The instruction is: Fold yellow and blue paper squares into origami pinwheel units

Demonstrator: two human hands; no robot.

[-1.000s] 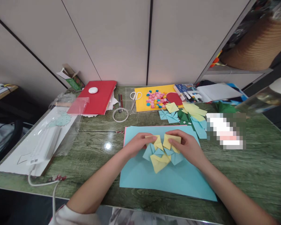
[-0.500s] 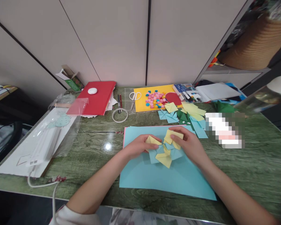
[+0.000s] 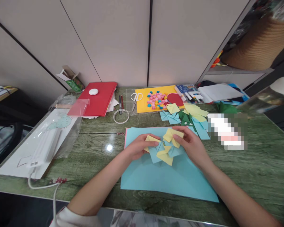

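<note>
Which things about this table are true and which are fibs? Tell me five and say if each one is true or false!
1. The left hand and right hand both hold the yellow-and-blue folded paper. True.
2. The white scissors are in the right hand. False: they lie at the left edge of the yellow sheet.
3. A small white object sits on the red folder. True.
4. The big sheet below the hands is red. False: it is light blue.
5. A white ring lies on the green table. True.
</note>
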